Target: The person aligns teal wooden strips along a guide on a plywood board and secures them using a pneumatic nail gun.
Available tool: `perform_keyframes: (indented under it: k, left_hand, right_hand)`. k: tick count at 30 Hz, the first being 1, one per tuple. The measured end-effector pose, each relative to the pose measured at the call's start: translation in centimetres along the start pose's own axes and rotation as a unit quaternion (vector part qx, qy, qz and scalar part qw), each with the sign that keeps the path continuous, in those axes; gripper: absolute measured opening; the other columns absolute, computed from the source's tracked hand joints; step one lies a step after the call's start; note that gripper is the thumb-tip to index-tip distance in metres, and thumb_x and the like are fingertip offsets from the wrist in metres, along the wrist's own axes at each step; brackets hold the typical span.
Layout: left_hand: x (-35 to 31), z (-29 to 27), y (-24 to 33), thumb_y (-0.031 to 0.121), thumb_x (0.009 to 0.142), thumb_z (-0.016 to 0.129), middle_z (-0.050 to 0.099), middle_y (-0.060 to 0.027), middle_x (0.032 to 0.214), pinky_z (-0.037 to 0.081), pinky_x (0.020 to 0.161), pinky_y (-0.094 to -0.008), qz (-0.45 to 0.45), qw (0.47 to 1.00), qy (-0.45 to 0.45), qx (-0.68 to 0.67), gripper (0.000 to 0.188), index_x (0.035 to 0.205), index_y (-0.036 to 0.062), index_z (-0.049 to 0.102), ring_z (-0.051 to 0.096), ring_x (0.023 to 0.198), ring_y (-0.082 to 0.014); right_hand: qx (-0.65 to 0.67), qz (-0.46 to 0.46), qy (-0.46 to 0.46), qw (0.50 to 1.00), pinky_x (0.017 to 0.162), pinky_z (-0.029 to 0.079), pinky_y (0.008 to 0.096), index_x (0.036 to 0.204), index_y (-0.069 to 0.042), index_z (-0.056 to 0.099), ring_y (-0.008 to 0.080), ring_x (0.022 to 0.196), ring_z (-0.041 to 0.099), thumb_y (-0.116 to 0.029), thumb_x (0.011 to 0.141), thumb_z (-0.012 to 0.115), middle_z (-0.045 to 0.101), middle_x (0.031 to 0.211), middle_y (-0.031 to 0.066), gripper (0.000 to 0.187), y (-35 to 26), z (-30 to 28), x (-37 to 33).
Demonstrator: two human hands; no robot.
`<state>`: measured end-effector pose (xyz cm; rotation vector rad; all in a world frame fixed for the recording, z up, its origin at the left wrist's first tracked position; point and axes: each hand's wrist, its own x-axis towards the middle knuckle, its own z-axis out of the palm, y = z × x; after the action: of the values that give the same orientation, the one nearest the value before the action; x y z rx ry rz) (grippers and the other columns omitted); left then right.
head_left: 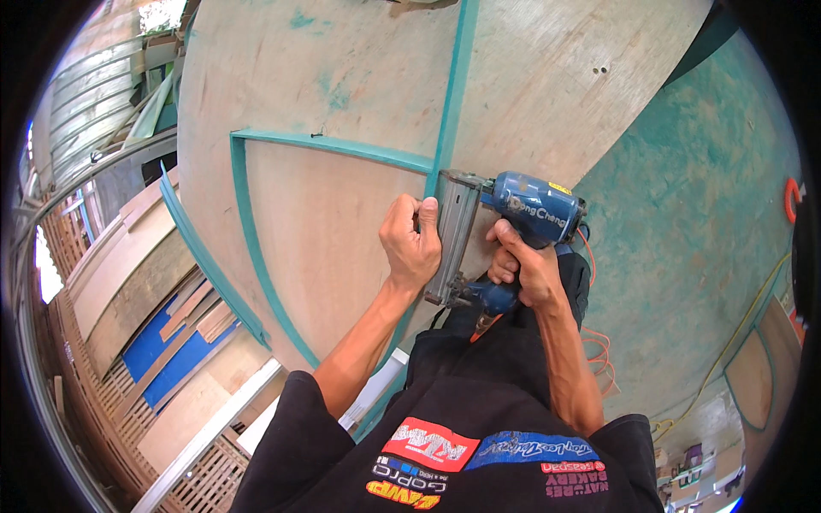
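Observation:
My right hand [523, 265] is wrapped round the handle of a blue pneumatic nail gun [532, 205]. The gun's long grey magazine [455, 235] lies toward my left hand, its upper end beside a narrow teal strip [453, 94]. Closed, with the thumb on top, my left hand [412, 244] grips the strip just left of the magazine and covers part of it. A curved teal frame [332, 144] joins the strip from the left, on a large pale plywood panel [342, 201]. A small dark nail or screw [316, 134] sticks out of the frame's upper edge.
Left of the panel hangs a loose curved teal strip [209, 256]. Beyond it, wooden boards [141, 282] and a blue sheet [162, 350] lie over slatted wood. An orange air hose [603, 359] coils at right on the teal-stained floor [676, 222]. A yellow hose [727, 346] runs farther right.

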<state>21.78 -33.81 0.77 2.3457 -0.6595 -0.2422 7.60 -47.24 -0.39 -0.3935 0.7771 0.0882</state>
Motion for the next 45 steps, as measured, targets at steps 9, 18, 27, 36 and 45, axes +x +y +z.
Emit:
perform_keyframes:
  k: [9,18,27,36,45]
  left_hand:
    - [-0.2,0.0,-0.2,0.023,0.101,0.061,0.045,-0.0109,0.063,0.036,0.054,-0.0365,-0.029,0.999,0.001,-0.014,0.040,0.072,0.0009,0.045,0.043,0.058,-0.0208]
    - [-0.2,0.1,0.3,0.024,0.100,0.062,0.043,-0.0098,0.062,0.035,0.053,-0.0355,-0.021,1.000,0.004,-0.001,0.040,0.072,0.0013,0.045,0.040,0.057,-0.0200]
    - [0.3,0.0,0.4,0.023,0.100,0.062,0.042,-0.0121,0.062,0.034,0.053,-0.0380,-0.011,1.000,0.010,0.007,0.040,0.071,0.0011,0.045,0.040,0.056,-0.0241]
    - [0.5,-0.8,-0.1,0.025,0.096,0.065,0.047,-0.0112,0.061,0.036,0.050,-0.0403,-0.001,0.999,0.035,-0.007,0.039,0.069,0.0033,0.047,0.045,0.054,-0.0281]
    - [1.2,-1.2,-0.5,0.016,0.078,0.081,0.049,-0.0125,0.062,0.039,0.050,-0.0394,0.014,0.996,0.076,-0.052,0.036,0.068,0.0030,0.049,0.049,0.055,-0.0293]
  right_hand:
    - [0.027,-0.023,-0.006,0.999,0.051,0.040,0.0282,0.109,-0.003,0.063,0.0084,0.049,0.042,-0.036,0.100,0.061,0.040,0.059,-0.0038,0.034,-0.3,0.0,0.2]
    - [0.031,-0.013,0.001,0.999,0.051,0.040,0.0279,0.107,-0.003,0.064,0.0078,0.048,0.042,-0.035,0.100,0.062,0.040,0.058,-0.0039,0.033,-0.5,0.1,-0.2]
    - [0.029,0.001,0.009,1.000,0.050,0.040,0.0283,0.106,-0.003,0.063,0.0080,0.047,0.040,-0.035,0.100,0.063,0.039,0.057,-0.0040,0.033,-0.8,0.2,-0.1]
    - [0.075,-0.119,0.068,0.988,0.051,0.040,0.0298,0.120,-0.003,0.059,0.0091,0.046,0.038,-0.042,0.105,0.050,0.037,0.056,-0.0051,0.044,-5.9,-5.2,-3.8]
    - [-0.212,-0.211,0.230,0.926,0.055,0.041,0.0278,0.131,-0.001,0.053,0.0084,0.055,0.043,-0.035,0.102,0.056,0.042,0.066,-0.0038,0.045,-19.5,0.7,-5.6]
